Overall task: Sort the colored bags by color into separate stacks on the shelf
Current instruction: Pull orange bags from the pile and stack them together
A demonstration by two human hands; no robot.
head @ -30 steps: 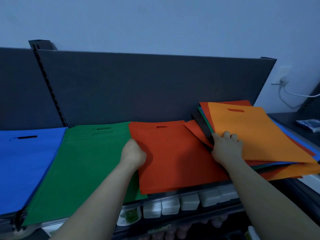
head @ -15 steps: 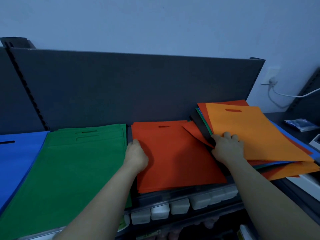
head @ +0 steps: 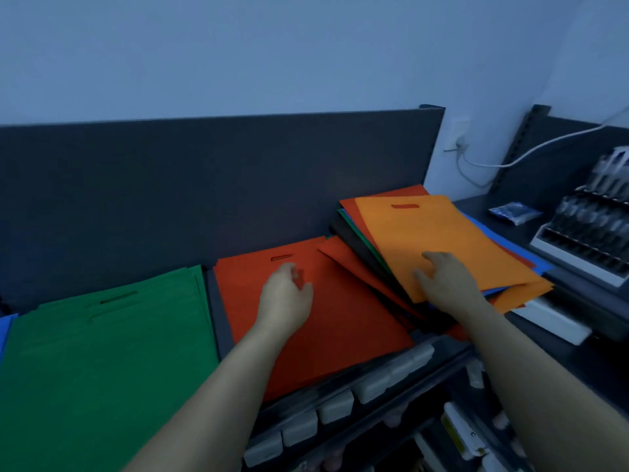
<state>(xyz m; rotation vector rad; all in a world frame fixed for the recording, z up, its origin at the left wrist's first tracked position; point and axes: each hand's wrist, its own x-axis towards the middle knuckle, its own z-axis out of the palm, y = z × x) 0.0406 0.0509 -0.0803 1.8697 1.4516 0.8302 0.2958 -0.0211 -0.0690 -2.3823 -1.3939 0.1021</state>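
Fingers of R hand (head: pixel 446 284), spread, rest on orange bag (head: pixel 442 233) topping mixed pile (head: pixel 357 250), handle end farthest away; L hand (head: pixel 286 298), loosely curled, empty, over red stack (head: pixel 340 321).

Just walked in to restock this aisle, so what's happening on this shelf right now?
A person is sorting colored bags into stacks on the shelf. A green stack and a red stack lie side by side, with blue bags just showing at the far left. The left hand is open just over the red stack, while the right hand rests with spread fingers on the orange bag topping the unsorted mixed pile at the right.
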